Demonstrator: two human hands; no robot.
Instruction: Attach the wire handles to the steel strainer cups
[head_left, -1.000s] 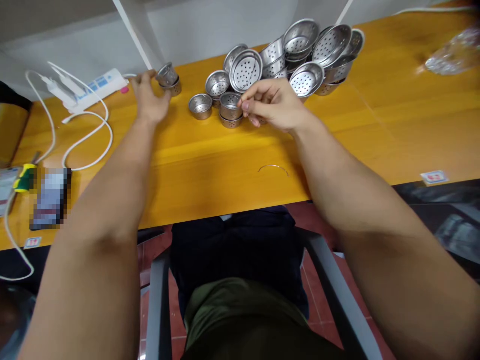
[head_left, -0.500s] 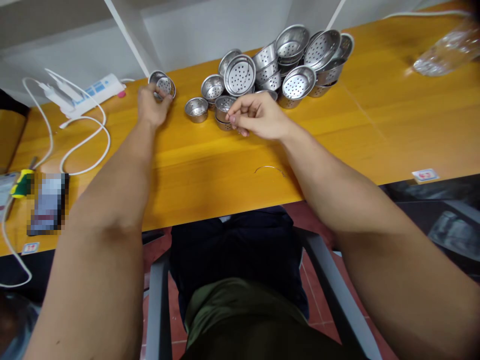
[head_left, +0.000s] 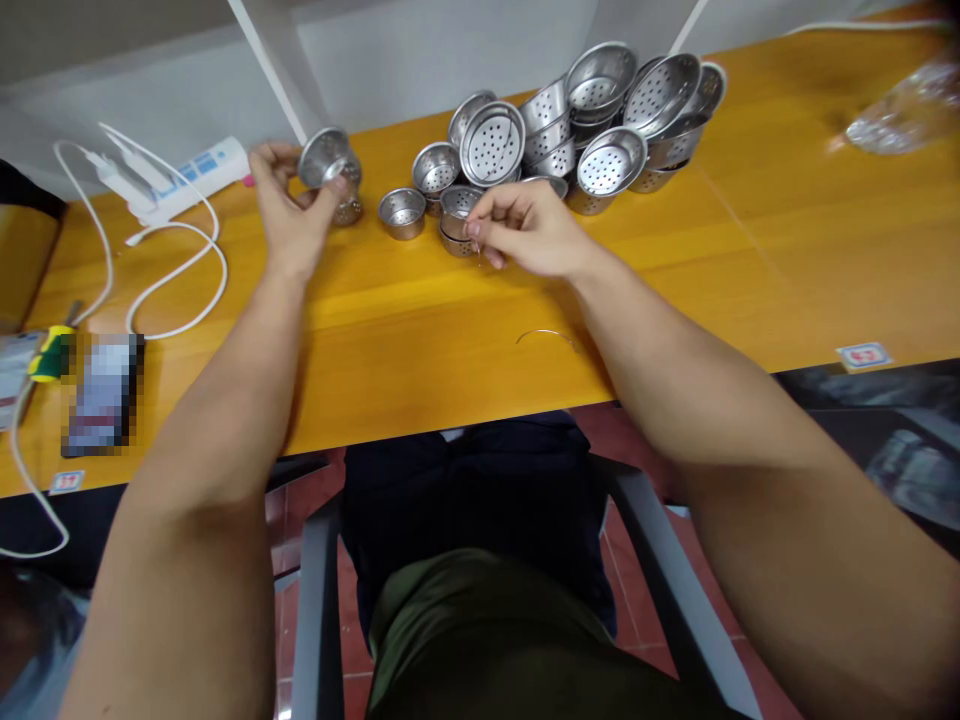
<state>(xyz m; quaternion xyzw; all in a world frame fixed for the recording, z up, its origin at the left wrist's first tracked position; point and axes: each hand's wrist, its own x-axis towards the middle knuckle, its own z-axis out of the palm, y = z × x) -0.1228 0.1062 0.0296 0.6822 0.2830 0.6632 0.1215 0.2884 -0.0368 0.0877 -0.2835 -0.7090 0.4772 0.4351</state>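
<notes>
My left hand (head_left: 289,215) grips a small perforated steel strainer cup (head_left: 322,158), lifted and tilted above a second cup (head_left: 349,208) on the yellow table (head_left: 465,330). My right hand (head_left: 525,228) is closed in a pinch on a thin wire piece (head_left: 478,248), just in front of a stacked pair of cups (head_left: 457,222). One single cup (head_left: 401,212) stands between my hands. A pile of larger strainer baskets (head_left: 585,130) lies behind my right hand.
A bent wire (head_left: 547,336) lies near the table's front edge. A white power strip (head_left: 199,175) with looping cables sits at the back left. A blurred phone (head_left: 101,395) and a yellow-green tool (head_left: 46,357) lie at the left. A clear plastic bag (head_left: 907,105) is at the far right.
My left hand has lifted one strainer cup off the stack and tilted it, leaving the lower cup on the table. My right hand stays pinched near the stacked cups.
</notes>
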